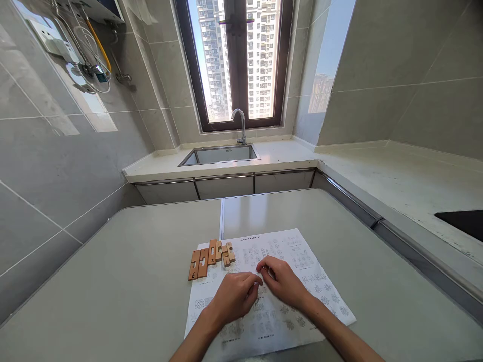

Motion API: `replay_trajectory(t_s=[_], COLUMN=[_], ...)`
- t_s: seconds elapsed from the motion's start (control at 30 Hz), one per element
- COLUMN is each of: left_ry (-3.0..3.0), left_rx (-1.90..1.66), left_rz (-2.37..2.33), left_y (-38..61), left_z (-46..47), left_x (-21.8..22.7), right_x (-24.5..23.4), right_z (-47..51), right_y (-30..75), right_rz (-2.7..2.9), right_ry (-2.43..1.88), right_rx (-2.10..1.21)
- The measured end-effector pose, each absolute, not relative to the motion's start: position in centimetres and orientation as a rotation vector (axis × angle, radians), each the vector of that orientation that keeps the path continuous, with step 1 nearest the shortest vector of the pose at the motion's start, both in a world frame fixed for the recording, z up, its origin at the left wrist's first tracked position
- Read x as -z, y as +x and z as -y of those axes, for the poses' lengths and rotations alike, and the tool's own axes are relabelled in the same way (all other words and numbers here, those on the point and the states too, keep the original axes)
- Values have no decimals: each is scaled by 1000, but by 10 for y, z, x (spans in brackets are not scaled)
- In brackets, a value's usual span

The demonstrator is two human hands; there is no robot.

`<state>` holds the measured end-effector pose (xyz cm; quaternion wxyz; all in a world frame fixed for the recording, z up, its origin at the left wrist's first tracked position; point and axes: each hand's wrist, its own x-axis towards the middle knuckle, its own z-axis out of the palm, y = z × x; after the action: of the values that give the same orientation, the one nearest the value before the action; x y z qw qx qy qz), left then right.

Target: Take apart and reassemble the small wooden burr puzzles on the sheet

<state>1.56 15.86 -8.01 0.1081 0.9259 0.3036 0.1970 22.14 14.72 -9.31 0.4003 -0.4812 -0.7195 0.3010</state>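
Observation:
A large sheet of paper (273, 322) printed with small diagrams lies on the table, and both hands are over its middle. My left hand (237, 294) is closed, its fingers curled inward. Facing it, my right hand (282, 280) has its thumb and fingers drawn together near my left fingertips. Whatever is between the fingers, if anything, is too small or hidden to make out. Several flat wooden puzzle pieces with cut-out slots, among them a reddish-brown one (203, 262) and a paler one (225, 255), lie side by side at the paper's upper left corner.
The pale table (113, 281) stretches around the paper. Beyond it runs a white counter (287, 153) with a sink (222, 155) and a faucet (241, 125) below a window. A dark panel (464, 223) is set in the right counter.

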Motion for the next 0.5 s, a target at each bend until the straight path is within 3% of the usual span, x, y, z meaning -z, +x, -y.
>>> replay_trajectory(t_s=[0.5], left_ry=[2666], left_rx=[-544], left_rz=[-928], left_y=[16], left_z=[-141], left_x=[75], right_x=[93], right_z=[-147], right_y=[223], right_rz=[1826], right_ry=[-1213], right_rx=[-753])
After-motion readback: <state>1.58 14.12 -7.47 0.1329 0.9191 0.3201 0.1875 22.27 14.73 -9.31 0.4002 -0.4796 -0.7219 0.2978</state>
